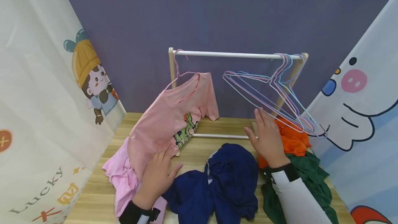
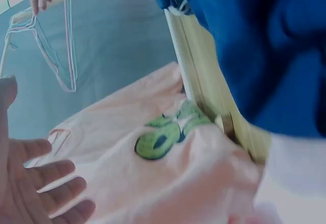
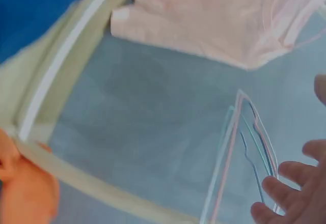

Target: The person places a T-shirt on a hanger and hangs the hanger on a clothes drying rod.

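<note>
Head view: a pale pink short-sleeved T-shirt (image 1: 164, 110) is hung on a thin pink hanger (image 1: 178, 75).
It is borne at the left end of a wooden rack with a white rail (image 1: 230, 55). By its lower part the left hand (image 1: 158, 175) is spread, fingers straight; beside bunched pastel wire hangers (image 1: 274, 78) the right hand (image 1: 268, 141) is outstretched. Whether contact is made cannot be told.

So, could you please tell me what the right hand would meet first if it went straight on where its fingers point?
Most likely the bare hangers, whose lower wires appear close by the right hand, though the exact depth between them is unclear.
</note>
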The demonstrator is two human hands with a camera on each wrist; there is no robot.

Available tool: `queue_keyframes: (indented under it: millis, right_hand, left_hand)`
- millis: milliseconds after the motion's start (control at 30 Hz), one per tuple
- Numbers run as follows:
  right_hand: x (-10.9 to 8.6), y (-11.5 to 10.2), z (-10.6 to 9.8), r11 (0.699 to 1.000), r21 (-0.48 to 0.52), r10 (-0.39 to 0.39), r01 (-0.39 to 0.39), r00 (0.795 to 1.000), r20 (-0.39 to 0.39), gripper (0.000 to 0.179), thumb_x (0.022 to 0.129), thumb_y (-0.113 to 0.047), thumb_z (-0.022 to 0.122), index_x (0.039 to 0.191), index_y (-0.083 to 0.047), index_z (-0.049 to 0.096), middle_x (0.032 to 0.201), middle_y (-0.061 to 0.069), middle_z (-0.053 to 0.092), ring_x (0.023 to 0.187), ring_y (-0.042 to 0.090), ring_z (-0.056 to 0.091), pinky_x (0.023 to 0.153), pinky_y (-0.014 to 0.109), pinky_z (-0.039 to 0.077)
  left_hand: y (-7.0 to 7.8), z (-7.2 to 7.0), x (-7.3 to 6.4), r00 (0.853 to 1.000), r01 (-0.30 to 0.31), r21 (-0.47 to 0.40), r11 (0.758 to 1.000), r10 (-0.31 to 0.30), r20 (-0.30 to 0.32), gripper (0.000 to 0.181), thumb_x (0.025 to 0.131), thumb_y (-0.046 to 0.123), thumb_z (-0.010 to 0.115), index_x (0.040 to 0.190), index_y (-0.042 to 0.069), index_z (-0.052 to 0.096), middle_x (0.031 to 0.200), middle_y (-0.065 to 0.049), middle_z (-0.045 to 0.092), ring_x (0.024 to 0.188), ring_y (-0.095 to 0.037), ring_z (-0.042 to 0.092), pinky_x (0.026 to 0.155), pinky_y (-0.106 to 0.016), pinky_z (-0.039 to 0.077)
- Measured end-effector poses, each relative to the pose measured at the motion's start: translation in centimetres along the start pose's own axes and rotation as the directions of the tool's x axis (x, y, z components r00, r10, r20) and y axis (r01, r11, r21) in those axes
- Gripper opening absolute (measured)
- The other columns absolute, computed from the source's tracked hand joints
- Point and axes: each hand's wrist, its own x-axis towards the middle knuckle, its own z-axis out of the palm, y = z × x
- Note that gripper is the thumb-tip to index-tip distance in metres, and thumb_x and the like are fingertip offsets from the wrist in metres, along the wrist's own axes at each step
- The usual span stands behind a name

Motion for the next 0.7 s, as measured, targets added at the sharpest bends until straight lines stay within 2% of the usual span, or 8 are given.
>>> queue_keyframes:
  millis: [200, 267, 300, 367, 400, 533, 600, 700]
  right_hand:
    - [2.5, 2.7, -2.9, 1.0, -0.003, 0.022, -0.023, 0.993, -0.112, 0.078, 0.086, -0.043, 0.059, 0.147, -0.01, 0.023, 0.149, 0.02, 0.03, 0.131, 0.038, 0.028, 0.105, 0.063, 0.028]
    - [3.3, 3.3, -3.7, 1.0, -0.005, 0.021, -0.022, 0.99, -0.142, 0.076, 0.086, -0.042, 0.059, 0.146, -0.009, 0.027, 0.147, 0.021, 0.033, 0.13, 0.038, 0.03, 0.104, 0.063, 0.028]
    - [3.7, 3.5, -4.0, 1.0, -0.009, 0.016, -0.018, 0.987, -0.159, 0.074, 0.086, -0.041, 0.059, 0.145, -0.008, 0.029, 0.145, 0.022, 0.035, 0.129, 0.039, 0.032, 0.104, 0.062, 0.029]
    - [4.5, 3.9, -4.4, 1.0, -0.018, 0.002, -0.005, 0.981, -0.195, 0.07, 0.086, -0.039, 0.06, 0.142, -0.005, 0.036, 0.14, 0.025, 0.041, 0.124, 0.04, 0.037, 0.101, 0.062, 0.033]
    - [4.8, 4.1, -4.6, 1.0, -0.02, -0.001, -0.003, 0.978, -0.21, 0.068, 0.085, -0.038, 0.06, 0.14, -0.004, 0.038, 0.137, 0.026, 0.044, 0.122, 0.041, 0.04, 0.099, 0.062, 0.035]
    - [5.5, 4.6, -5.0, 1.0, -0.018, 0.021, -0.026, 0.968, -0.249, 0.059, 0.085, -0.034, 0.062, 0.133, -0.003, 0.047, 0.128, 0.027, 0.051, 0.111, 0.043, 0.046, 0.091, 0.062, 0.042]
    - [5.5, 4.8, -5.0, 0.999, -0.012, 0.034, -0.039, 0.959, -0.281, 0.053, 0.085, -0.031, 0.062, 0.129, -0.004, 0.052, 0.124, 0.025, 0.054, 0.107, 0.042, 0.048, 0.087, 0.061, 0.044]
    - [5.2, 5.2, -4.8, 0.999, -0.019, 0.042, -0.051, 0.947, -0.318, 0.046, 0.085, -0.026, 0.062, 0.124, -0.003, 0.056, 0.118, 0.024, 0.057, 0.102, 0.041, 0.049, 0.083, 0.06, 0.046]
  left_hand:
    - [-1.3, -2.4, -2.2, 0.986, -0.073, -0.033, 0.997, 0.067, -0.154, 0.055, 0.088, 0.04, 0.056, 0.128, 0.003, 0.051, 0.119, -0.014, 0.058, 0.113, -0.026, 0.049, 0.091, -0.048, 0.045]
    - [-1.6, -3.1, -3.1, 0.966, -0.09, -0.007, 0.996, 0.086, -0.244, 0.049, 0.09, 0.041, 0.052, 0.122, 0.003, 0.056, 0.11, -0.012, 0.062, 0.103, -0.025, 0.054, 0.081, -0.045, 0.048]
    - [-1.7, -3.5, -3.4, 0.949, -0.104, 0.001, 0.995, 0.099, -0.3, 0.047, 0.09, 0.04, 0.051, 0.119, 0.003, 0.058, 0.106, -0.011, 0.063, 0.097, -0.024, 0.057, 0.076, -0.044, 0.049]
    - [-1.8, -4.2, -3.8, 0.897, -0.144, 0.008, 0.99, 0.134, -0.422, 0.041, 0.09, 0.036, 0.052, 0.11, 0.003, 0.063, 0.095, -0.009, 0.066, 0.084, -0.023, 0.059, 0.065, -0.041, 0.049]
    - [-1.9, -4.5, -3.9, 0.862, -0.174, 0.006, 0.985, 0.155, -0.482, 0.038, 0.089, 0.034, 0.053, 0.106, 0.002, 0.065, 0.089, -0.008, 0.066, 0.079, -0.022, 0.06, 0.062, -0.04, 0.048]
    - [-2.3, -5.4, -3.6, 0.708, -0.278, 0.022, 0.96, 0.22, -0.671, 0.028, 0.085, 0.023, 0.057, 0.09, -0.002, 0.068, 0.071, -0.007, 0.064, 0.06, -0.017, 0.056, 0.048, -0.032, 0.043]
    - [-2.7, -5.6, -3.4, 0.653, -0.294, 0.03, 0.955, 0.224, -0.724, 0.025, 0.084, 0.019, 0.056, 0.085, -0.003, 0.068, 0.065, -0.008, 0.061, 0.054, -0.015, 0.052, 0.043, -0.029, 0.04]
    - [-3.5, -5.7, -3.2, 0.588, -0.262, 0.019, 0.965, 0.175, -0.79, 0.023, 0.083, 0.015, 0.055, 0.08, -0.004, 0.068, 0.059, -0.009, 0.057, 0.048, -0.014, 0.046, 0.04, -0.026, 0.035]
